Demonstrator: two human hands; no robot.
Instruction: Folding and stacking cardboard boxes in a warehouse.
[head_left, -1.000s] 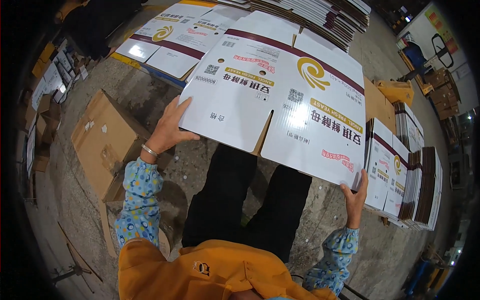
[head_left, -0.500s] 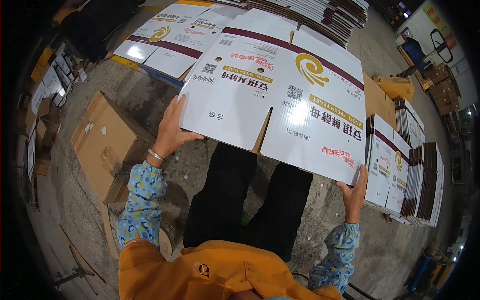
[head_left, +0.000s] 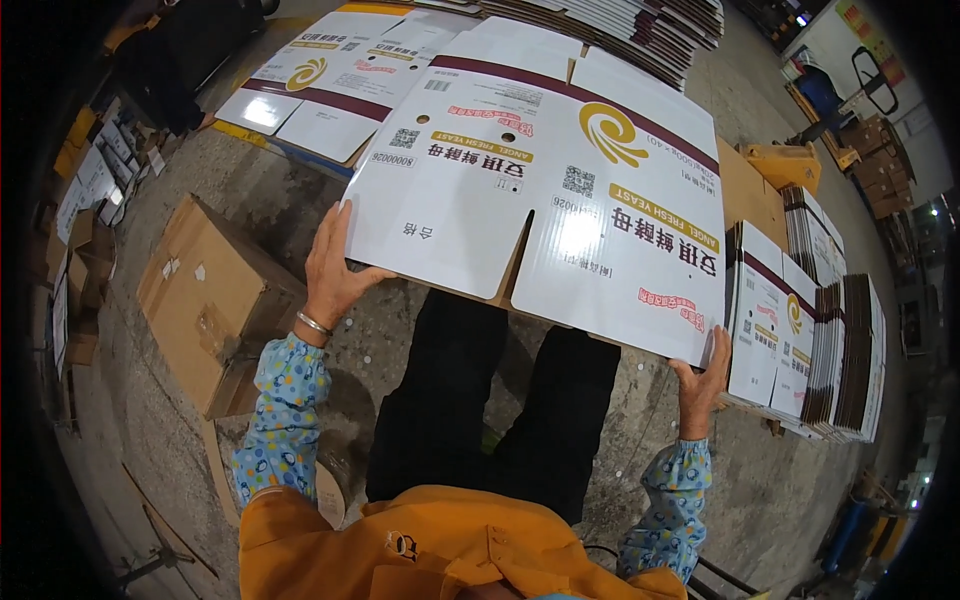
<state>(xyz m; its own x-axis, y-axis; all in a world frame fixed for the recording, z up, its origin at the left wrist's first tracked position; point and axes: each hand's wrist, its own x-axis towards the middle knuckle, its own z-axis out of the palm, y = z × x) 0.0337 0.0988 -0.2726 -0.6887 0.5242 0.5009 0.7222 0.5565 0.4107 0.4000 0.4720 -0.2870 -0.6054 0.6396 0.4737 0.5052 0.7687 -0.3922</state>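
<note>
White flat carton [head_left: 540,195] lies far side of both hands, spanning between them; long axis runs left to right, right end slanting nearer. Both hands equally close, touching. Left hand [head_left: 335,272] holds near-left corner, thumb spread wide from fingers; right hand [head_left: 703,375] holds near-right corner, thumb-finger gap narrower. Brown box [head_left: 215,310] left; carton stack [head_left: 765,335] right.

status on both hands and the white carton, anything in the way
Left hand on near left corner, right hand on near right. Flat white carton held between them. Brown box at left, seemingly out of the way.
</note>
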